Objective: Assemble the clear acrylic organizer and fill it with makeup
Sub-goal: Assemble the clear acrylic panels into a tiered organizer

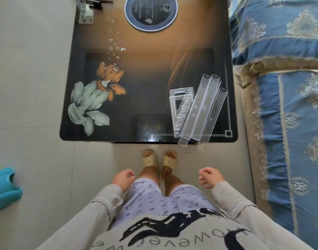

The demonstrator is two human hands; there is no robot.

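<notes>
Acrylic organizer parts [198, 112] lie unassembled in a loose heap on the dark glass table [145, 87], ahead of the right hand [209, 176] and well apart from it. Several long clear strips [207, 109] lean across two flat triangular side panels [180, 107], and the strips' near ends poke past the table edge. Both hands hang low beside the person's thighs, holding nothing: the left hand [123, 178] is loosely curled, the right has its fingers half bent. Far beyond the left hand, at the table's distant corner, sit a few small makeup items [90, 4], too blurred to identify. A blue patterned sofa [290, 87] runs along the right hand's outer side.
</notes>
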